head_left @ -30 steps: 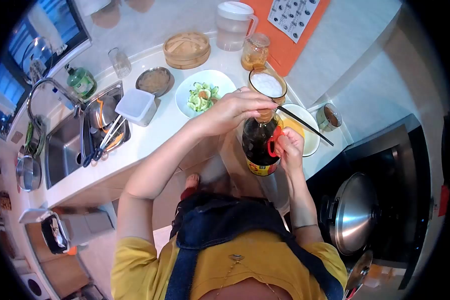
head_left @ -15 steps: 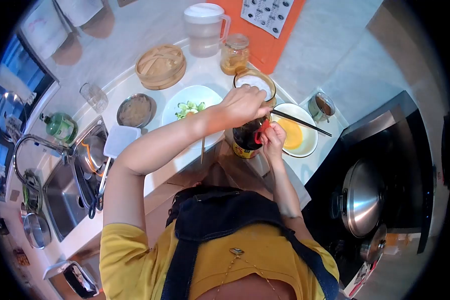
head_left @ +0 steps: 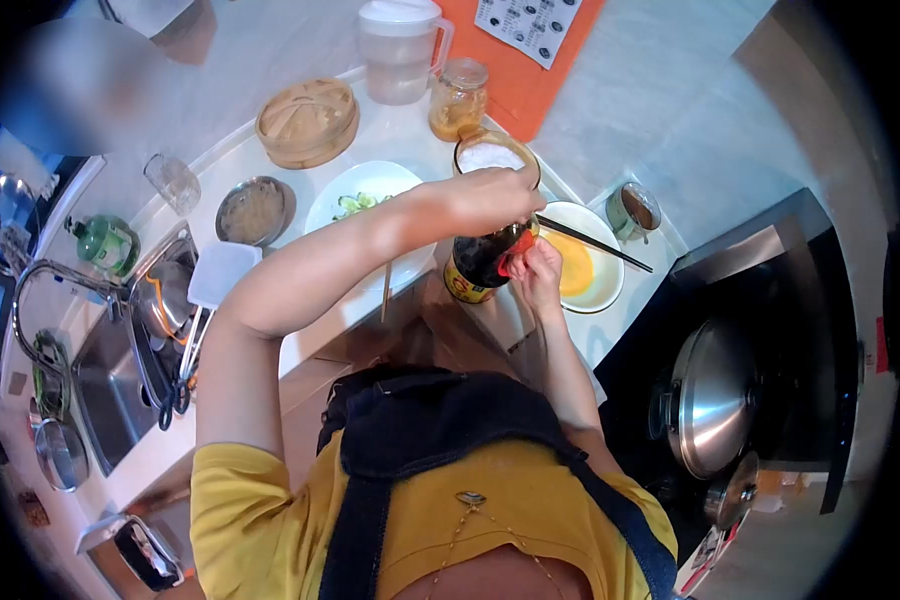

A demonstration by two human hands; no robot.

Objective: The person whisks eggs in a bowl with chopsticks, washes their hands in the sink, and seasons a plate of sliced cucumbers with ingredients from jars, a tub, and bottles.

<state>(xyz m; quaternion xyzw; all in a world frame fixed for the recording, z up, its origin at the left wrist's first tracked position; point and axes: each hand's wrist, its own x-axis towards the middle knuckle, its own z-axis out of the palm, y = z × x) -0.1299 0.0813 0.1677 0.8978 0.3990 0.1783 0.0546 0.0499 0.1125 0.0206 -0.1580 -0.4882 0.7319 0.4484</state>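
A dark bottle (head_left: 477,262) with a red handle and a yellow label is held over the counter's front edge. My right hand (head_left: 536,270) is closed round its red handle. On the bottle's top lies my left hand (head_left: 497,200), fingers bent round the neck area and hiding the cap. Just right of the bottle, a white bowl (head_left: 615,285) contains yellow liquid, with black chopsticks (head_left: 600,243) across it. Behind my left hand stands an amber glass bowl (head_left: 535,165) of white contents. My left forearm partly covers a white plate (head_left: 325,207) with green slices.
Beyond the plate are a bamboo steamer (head_left: 307,122), a pitcher (head_left: 398,60) and a glass jar (head_left: 459,98). A metal bowl (head_left: 254,211) and plastic container (head_left: 222,273) sit near the sink (head_left: 110,390). A lidded pan (head_left: 713,400) stands on the right stove.
The view has shifted, so the counter items appear further left. My left hand has turned over the bottle's top, its elbow swinging outward. My right hand keeps hold of the handle.
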